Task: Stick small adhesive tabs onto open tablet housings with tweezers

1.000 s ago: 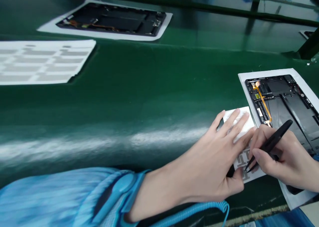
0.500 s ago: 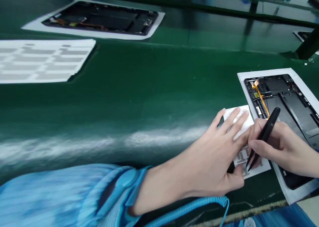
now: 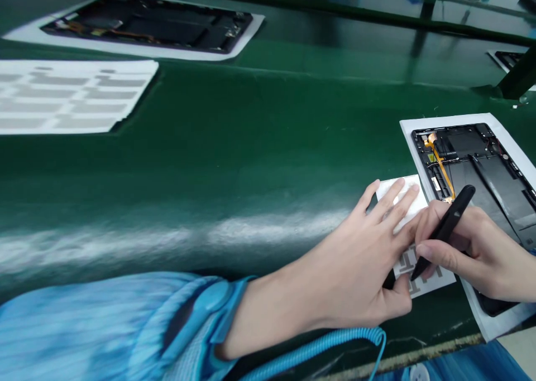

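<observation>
My left hand (image 3: 372, 258) lies with fingers spread over a small white sheet of grey stickers (image 3: 435, 279), pressing it on the green mat. Black tweezers (image 3: 454, 213) are held in my right hand (image 3: 473, 247), their tips down on the grey shapes near my left thumb. Whether a sticker is between the tips is too small to tell. Just right of the sheet, partly under my right hand, an opened tablet housing (image 3: 481, 146) with an orange flex cable rests on white backing (image 3: 408, 129).
A second tablet housing (image 3: 167, 24) lies at the back left. In front of it sits a stack of sticker sheets (image 3: 79, 99). A blue coiled wrist-strap cord (image 3: 318, 347) runs along the front table edge. A dark post (image 3: 519, 74) stands at the right.
The tweezers' tips have closed together and shifted slightly left on the sticker sheet. My left hand stays on the sheet. The view has shifted slightly.
</observation>
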`<state>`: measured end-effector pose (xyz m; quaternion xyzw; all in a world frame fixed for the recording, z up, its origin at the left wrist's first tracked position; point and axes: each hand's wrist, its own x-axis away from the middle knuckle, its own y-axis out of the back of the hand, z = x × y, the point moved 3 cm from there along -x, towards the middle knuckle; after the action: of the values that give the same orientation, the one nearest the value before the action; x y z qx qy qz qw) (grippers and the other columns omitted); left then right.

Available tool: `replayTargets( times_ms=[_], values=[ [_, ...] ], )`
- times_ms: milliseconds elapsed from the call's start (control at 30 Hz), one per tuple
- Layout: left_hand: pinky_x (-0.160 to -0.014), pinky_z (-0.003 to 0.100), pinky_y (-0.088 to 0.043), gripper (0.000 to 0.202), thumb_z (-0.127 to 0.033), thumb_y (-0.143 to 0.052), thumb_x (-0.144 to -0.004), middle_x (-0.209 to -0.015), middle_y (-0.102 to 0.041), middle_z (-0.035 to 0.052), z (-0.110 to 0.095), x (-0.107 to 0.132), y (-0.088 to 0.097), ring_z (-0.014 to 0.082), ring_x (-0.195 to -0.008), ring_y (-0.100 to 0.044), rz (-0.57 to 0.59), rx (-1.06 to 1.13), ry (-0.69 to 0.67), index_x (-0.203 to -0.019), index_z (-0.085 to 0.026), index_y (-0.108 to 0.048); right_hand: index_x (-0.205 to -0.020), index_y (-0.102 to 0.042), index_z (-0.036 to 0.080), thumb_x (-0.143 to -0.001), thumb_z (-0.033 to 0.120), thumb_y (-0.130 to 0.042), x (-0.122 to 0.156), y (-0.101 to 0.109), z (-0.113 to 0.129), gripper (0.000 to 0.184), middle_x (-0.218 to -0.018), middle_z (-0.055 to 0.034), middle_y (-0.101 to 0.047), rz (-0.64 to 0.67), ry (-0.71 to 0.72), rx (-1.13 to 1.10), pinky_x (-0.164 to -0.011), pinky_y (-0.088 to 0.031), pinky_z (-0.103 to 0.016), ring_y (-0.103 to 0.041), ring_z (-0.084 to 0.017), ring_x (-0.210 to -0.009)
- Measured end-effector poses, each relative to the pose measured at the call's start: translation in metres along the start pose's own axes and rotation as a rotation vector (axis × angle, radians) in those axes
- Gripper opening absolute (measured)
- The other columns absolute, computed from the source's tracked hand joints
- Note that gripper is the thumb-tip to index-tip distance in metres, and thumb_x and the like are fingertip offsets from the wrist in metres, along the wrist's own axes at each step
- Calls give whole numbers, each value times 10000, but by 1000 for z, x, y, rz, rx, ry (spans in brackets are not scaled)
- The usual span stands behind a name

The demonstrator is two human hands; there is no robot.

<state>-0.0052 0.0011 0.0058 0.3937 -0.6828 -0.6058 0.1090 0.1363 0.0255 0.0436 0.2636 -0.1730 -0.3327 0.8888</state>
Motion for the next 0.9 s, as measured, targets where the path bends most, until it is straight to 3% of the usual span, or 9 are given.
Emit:
replayTargets(
  times_ms=[233,333,433,500,567,667,767,900],
  values=[
    [-1108,586,-189,708,-239,-475,-714,-1492,-317,241,2,1,0,409,-1412,-209,1,3,-10,-1383,-32,-370,-804,-549,178,-945,267,-538,5,2,10,168,-731,-25,-632,-56,74,-224,-565,-567,-251,-663,-154,-635],
    [-1077,620,-240,674,-236,-477,-759,-1500,-301,245,6,3,-2,418,-1406,-221,-28,-48,-40,-1396,-54,-354,-824,-574,189,-949,244,-564,28,12,21,137,-778,-15,-626,-269,212,-257,-584,-572,-224,-665,-134,-662],
    [-1069,613,-278,520,-194,-416,-862,-1449,-371,254,2,5,2,401,-1401,-234,-179,-69,-115,-1355,-31,-393,-830,-637,193,-906,253,-646,61,18,17,97,-790,-23,-656,-572,244,-114,-654,-570,-220,-665,-150,-749],
    [-1068,541,-334,377,-128,-374,-894,-1309,-522,210,-7,4,5,351,-1334,-350,-278,9,-194,-1237,-40,-503,-788,-658,196,-866,267,-698,82,13,3,113,-761,-15,-659,-739,166,-71,-642,-565,-205,-659,-147,-737],
    [-1016,429,-421,273,-94,-378,-910,-1078,-641,142,-21,0,7,290,-1147,-512,-302,96,-300,-1058,-63,-606,-737,-643,197,-858,266,-704,97,2,-12,153,-703,4,-640,-897,105,-94,-564,-544,-181,-632,-120,-635],
    [-904,348,-497,258,-103,-413,-943,-871,-679,82,-42,-8,5,235,-906,-602,-245,128,-414,-907,-77,-668,-738,-607,199,-887,204,-657,107,-17,-30,157,-670,17,-626,-1089,103,-123,-500,-515,-169,-594,-97,-549],
    [-843,343,-522,299,-108,-394,-968,-846,-683,85,-48,-18,1,223,-866,-610,-194,181,-440,-901,-71,-683,-757,-589,196,-872,123,-641,109,-29,-38,146,-685,17,-633,-1207,158,-67,-523,-520,-169,-603,-98,-567],
    [-818,323,-525,289,-54,-397,-949,-853,-677,104,-41,-25,-3,213,-876,-580,-175,331,-391,-920,-43,-684,-755,-590,194,-846,74,-635,108,-31,-40,157,-688,19,-627,-1212,207,-16,-506,-503,-183,-596,-102,-566]
  ],
)
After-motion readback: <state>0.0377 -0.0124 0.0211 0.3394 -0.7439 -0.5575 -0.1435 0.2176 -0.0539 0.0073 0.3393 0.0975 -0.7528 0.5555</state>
